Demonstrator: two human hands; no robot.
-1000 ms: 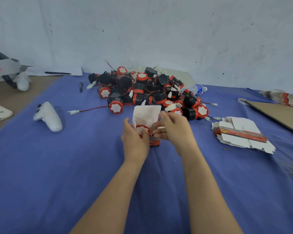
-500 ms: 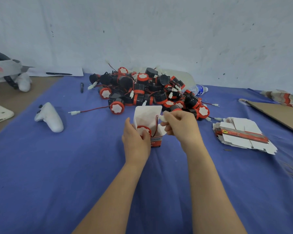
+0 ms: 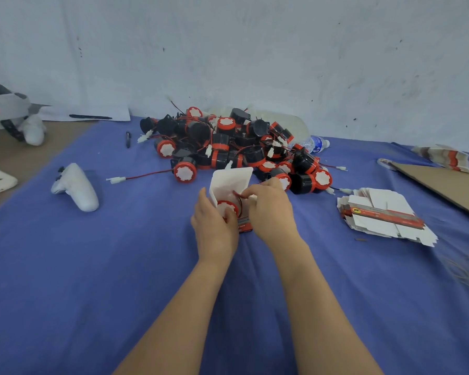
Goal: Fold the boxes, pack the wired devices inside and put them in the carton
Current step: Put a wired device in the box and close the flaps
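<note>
While the red wire (image 3: 238, 196) loops out of the box (image 3: 232, 180), the step in hand seems to be tucking it in beside the device (image 3: 226, 207) so the lid can close. To do it well, I would coil the wire loosely and press its plug down along the wall, not on top of the device, where it would hold the lid up. The box walls should stay square, and the raised white lid flap should be kept from creasing.

The left hand (image 3: 214, 226) wraps the box's left side, fingers curled round it and thumb near the device's red rim. The right hand (image 3: 268, 209) is at the box's mouth with fingers bent, and it looks to pinch the wire between thumb and forefinger. The fingertips are partly hidden.

The box stands near the middle of the desk (image 3: 92, 266), just in front of the pile (image 3: 228, 147) of loose devices toward the far edge. 1 stack of flat boxes (image 3: 382, 215) lies near the right edge, with a cardboard sheet (image 3: 444, 185) beyond it.
</note>
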